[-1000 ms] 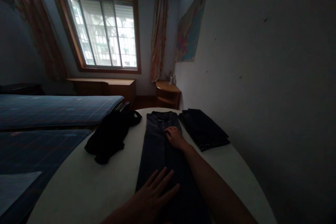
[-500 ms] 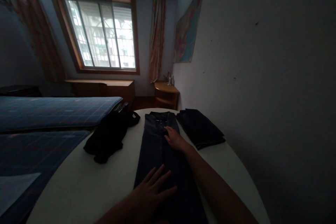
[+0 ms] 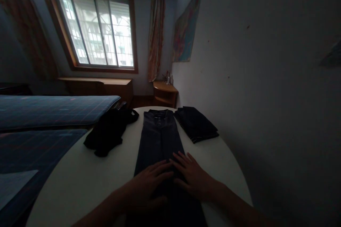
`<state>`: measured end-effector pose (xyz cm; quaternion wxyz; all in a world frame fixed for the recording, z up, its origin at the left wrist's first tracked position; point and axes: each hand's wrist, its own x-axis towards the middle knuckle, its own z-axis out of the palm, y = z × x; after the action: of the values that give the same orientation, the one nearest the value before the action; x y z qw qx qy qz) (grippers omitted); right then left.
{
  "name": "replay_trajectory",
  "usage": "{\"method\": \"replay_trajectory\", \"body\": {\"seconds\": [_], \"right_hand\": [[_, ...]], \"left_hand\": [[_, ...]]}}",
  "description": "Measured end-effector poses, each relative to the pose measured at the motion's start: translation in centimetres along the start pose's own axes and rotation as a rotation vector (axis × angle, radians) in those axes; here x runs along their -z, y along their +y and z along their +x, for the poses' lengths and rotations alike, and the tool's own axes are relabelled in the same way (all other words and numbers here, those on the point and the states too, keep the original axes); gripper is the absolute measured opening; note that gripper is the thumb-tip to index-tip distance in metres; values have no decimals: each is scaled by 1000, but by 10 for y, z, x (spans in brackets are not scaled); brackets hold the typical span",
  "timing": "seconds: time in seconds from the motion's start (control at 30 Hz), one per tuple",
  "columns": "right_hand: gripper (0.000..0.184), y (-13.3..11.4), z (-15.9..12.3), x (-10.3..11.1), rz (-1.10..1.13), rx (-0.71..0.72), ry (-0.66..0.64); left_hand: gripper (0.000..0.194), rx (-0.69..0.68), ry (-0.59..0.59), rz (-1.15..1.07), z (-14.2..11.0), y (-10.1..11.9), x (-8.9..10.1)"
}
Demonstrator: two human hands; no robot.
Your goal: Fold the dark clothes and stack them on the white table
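Observation:
A long, dark navy garment (image 3: 160, 138) lies in a narrow strip down the middle of the round white table (image 3: 80, 184). Small round buttons or studs show at its far end; whether it is trousers or a shirt I cannot tell. My left hand (image 3: 150, 186) lies over the near part of it, fingers extended and pointing right. Just right of that, my right hand (image 3: 193, 177) rests on the cloth with fingers spread. The fingertips of the two hands nearly meet. The garment's near end runs out of view at the bottom.
A crumpled black garment (image 3: 108, 131) lies on the table's left side. At the far right edge sits a folded dark stack of cloth (image 3: 197, 124). Plaid mattresses (image 3: 53, 111) stand close on the left, a wall (image 3: 266, 95) on the right. Beyond are a corner shelf (image 3: 165, 87) and window (image 3: 98, 32).
My right hand has drawn back from the garment's buttoned far end to beside my left hand. My left hand stays on the near part. The view has shifted slightly.

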<state>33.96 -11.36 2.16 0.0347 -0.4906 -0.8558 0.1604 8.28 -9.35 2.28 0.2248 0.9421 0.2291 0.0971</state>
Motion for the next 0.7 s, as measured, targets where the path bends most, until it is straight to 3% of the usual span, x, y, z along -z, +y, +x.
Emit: {"method": "replay_trajectory", "body": {"seconds": [0.1,0.27,0.43,0.57,0.7], "right_hand": [[74,-15,-23,-1,61,117,-44],[78,-30,-45,0,96,206,-97],[80,-40,-51,6,86,347,-56],[50,-49,-45,-18,-89,535,72],[21,-57,-36,-61,-267,662,294]], "left_hand": [[73,96,75,88,0,-14,-2],[76,106,-28,140,-1,-25,1],[84,60,-60,102,-3,-25,6],[80,73,0,27,-6,-29,10],[61,235,198,-17,-6,-45,13]]}}
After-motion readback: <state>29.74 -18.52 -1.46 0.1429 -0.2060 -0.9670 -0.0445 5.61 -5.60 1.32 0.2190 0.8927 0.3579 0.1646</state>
